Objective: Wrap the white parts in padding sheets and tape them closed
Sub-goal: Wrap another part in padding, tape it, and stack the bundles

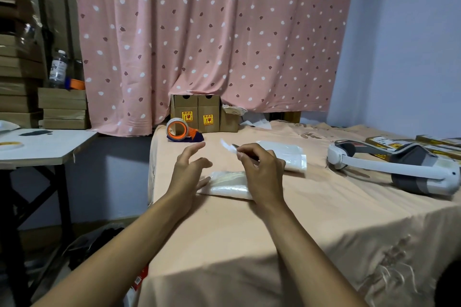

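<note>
Two hands over a padded packet (228, 185) lying crosswise, right hand (262, 172) pinching a tape strip (227, 145), left hand (188, 169) spread empty.

A white headset (389, 167) lies on the peach cloth (324, 219); 2 cardboard boxes (197, 113) behind.

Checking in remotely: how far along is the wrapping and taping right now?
One padded bundle lies finished-looking behind the hands. A second bundle sits under the hands, not visibly taped. The right hand pinches a tape strip; the left hand hovers open. The tape dispenser is parked behind. Left: sealing this bundle.
</note>
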